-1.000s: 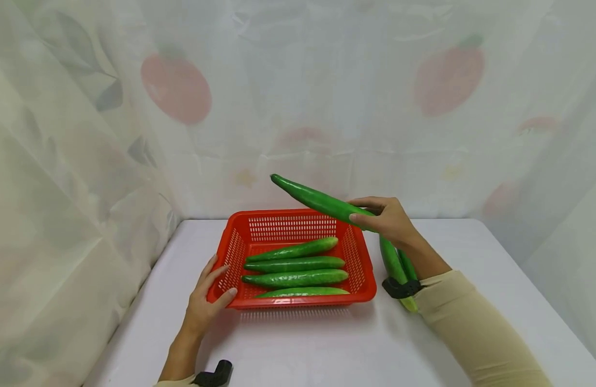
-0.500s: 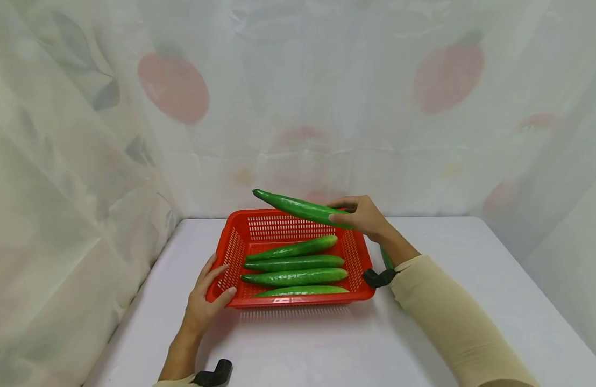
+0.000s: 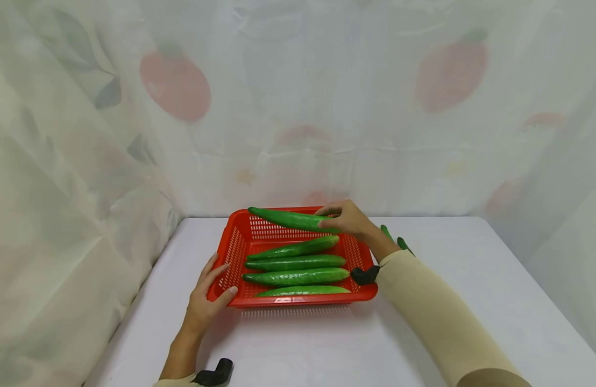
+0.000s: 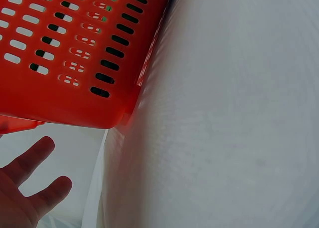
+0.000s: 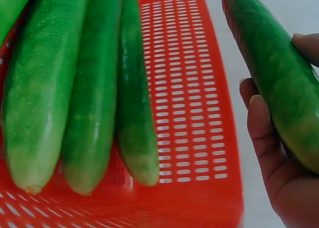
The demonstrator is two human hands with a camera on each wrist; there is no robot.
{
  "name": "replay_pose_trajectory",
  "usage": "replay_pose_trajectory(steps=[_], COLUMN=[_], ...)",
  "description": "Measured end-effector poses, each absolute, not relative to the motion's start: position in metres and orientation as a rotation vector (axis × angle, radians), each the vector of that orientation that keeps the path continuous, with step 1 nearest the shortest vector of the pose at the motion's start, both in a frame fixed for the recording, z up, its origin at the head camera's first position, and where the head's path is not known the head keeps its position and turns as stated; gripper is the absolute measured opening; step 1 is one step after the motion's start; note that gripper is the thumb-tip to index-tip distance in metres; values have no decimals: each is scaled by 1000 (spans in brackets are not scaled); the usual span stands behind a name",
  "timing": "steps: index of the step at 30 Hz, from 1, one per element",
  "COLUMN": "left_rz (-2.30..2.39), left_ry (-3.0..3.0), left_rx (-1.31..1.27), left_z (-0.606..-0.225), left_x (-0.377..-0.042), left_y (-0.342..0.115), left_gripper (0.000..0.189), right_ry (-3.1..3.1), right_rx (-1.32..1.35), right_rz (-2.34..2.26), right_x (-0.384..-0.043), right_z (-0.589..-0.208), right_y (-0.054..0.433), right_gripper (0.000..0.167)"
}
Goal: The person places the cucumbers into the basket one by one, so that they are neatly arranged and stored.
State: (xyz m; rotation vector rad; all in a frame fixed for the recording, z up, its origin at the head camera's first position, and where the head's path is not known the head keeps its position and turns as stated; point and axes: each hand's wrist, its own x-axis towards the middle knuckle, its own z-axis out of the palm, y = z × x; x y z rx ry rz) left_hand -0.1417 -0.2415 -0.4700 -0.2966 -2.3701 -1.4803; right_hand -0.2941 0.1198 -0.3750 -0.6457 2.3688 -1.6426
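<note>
My right hand (image 3: 351, 219) grips a long green cucumber (image 3: 288, 219) near its right end, fingers on one side and thumb on the other. The cucumber is held over the back of a red plastic basket (image 3: 307, 301), its left end slightly raised. Several cucumbers (image 3: 298, 277) lie side by side in the basket, the nearest one partly hidden by the front rim. At the basket's left front corner is my left hand (image 3: 203, 306), its fingers spread along the rim; in the left wrist view two fingers (image 4: 50, 195) stretch out below the slotted wall.
To the right of the basket, two more cucumbers (image 3: 403, 246) lie on the white table (image 3: 298, 349), mostly hidden behind my right forearm. A pale sheet with fruit prints (image 3: 346, 134) hangs close behind the table, with more sheeting at both sides.
My right hand has carried the cucumber left and lowered it from above the right rim to over the basket's back part. The left hand has stayed at the corner.
</note>
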Motion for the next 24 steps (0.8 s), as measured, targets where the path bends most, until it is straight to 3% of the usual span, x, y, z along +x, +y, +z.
replay_pose_trajectory(steps=[9, 24], left_rz=[-1464, -1485], left_ry=[-2384, -2370], left_rx=[-283, -302], left_z=[-468, -468], left_x=[-140, -138], left_y=[-241, -240], left_gripper=[51, 52], right_ry=[2469, 2337], right_rx=[-679, -576], right_rz=[-1443, -1637], right_x=[-297, -297], right_z=[-383, -399], right_y=[112, 111], right_gripper=[30, 29])
